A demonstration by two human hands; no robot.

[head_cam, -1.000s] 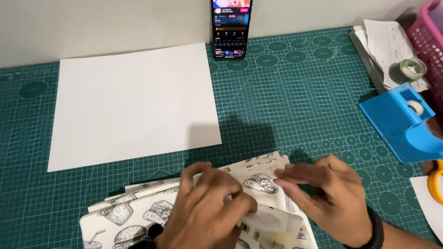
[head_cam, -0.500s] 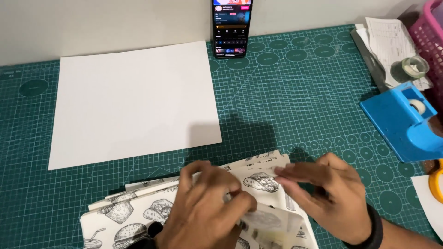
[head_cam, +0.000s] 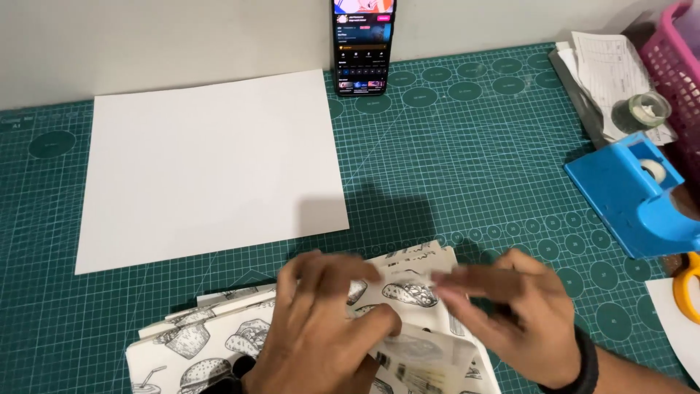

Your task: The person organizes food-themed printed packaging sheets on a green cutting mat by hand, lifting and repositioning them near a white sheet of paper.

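Starting at the left of the frame, that big blank white sheet (head_cam: pixel 211 168) lies flat and untouched on the green cutting mat (head_cam: pixel 474 182) covering your worktop. Down at the bottom middle is what you're actually working: the stack of food-print paper (head_cam: pixel 408 292) with burger and taco drawings. Your left hand (head_cam: pixel 321 328) is curled over it, fingers pressing down onto the paper, and your right hand (head_cam: pixel 518 321) sits just beside, fingertips pinched on the top layer near its right edge. Looks to me like a fold or a peel in progress, so keep the left hand flat as an anchor and let the right do the pulling slowly, otherwise the loose layers underneath will probably slide out of line.

Moving right, a phone (head_cam: pixel 362 45) with a lit screen leans against the pale wall at the top centre. Farther right you've got a blue tape dispenser (head_cam: pixel 627 197), a small roll of clear tape (head_cam: pixel 642 111) on some papers, a pink basket (head_cam: pixel 674 66) in the top right corner, and a bit of yellow scissors handle (head_cam: pixel 687 288) at the right edge.
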